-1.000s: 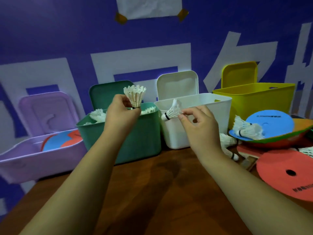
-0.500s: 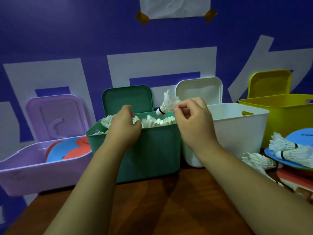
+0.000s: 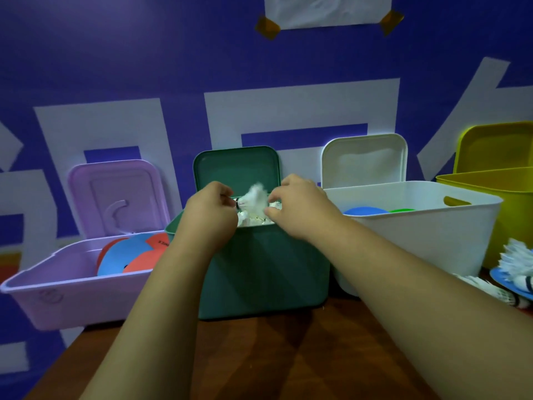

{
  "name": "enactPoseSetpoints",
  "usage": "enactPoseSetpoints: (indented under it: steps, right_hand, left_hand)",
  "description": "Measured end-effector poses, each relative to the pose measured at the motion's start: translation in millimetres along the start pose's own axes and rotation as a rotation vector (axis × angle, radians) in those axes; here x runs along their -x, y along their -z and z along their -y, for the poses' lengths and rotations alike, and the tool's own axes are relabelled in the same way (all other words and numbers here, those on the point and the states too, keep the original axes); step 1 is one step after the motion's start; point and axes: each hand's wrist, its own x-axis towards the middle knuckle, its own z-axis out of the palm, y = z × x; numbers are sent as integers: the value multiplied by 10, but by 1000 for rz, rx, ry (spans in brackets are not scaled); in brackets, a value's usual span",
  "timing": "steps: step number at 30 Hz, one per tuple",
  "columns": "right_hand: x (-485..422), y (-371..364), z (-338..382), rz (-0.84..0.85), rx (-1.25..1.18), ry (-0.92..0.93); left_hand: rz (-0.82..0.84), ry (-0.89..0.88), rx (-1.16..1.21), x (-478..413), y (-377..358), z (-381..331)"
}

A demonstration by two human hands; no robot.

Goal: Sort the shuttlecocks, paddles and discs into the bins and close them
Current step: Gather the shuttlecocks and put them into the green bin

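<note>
While the left hand [image 3: 209, 210] and right hand [image 3: 300, 209] hover over the open green bin [image 3: 265, 269], a blurred shuttlecock [image 3: 255, 199] hangs between them.
Fingers curl beside it, but I cannot tell whether either hand grips it.

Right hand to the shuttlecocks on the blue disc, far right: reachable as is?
Probably yes. The right hand is over the green bin; the shuttlecocks lie beside its forearm, near the white bin's front corner, with nothing visible between.

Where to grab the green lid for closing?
Top edge, from above and in front: the green lid stands upright behind the green bin, its back close to the wall, so the top rim is likely the easiest reach.
</note>
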Motion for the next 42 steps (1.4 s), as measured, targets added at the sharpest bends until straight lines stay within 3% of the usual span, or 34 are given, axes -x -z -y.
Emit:
enactPoseSetpoints:
  steps: [4, 13, 17, 24, 28, 36, 42]
  right_hand:
    - [213, 29, -75, -97, -161, -12]
    - [1022, 503, -617, -248, -250, -89]
    - [1462, 794, -876, -288, -267, -179]
    - [2493, 1275, -1391, -398, -229, -328]
    - [3065, 1462, -1717, -448, -237, -441]
    - [3846, 1584, -2165, -531, -126, -573]
    - [4160, 1581, -2399, -648, -64, -633]
  left_hand:
    - [22, -25, 21, 9, -31, -47]
    - [73, -226, 195, 338, -271, -491]
    - [243, -355, 208, 623, -477, -768]
    - [697, -510, 76, 1417, -859, -1331]
    - [818, -663, -16, 1842, -1149, -1709]
    - [859, -851, -76, 2660, -2053, -2122]
    - [617, -922, -184, 2984, -2532, -2078]
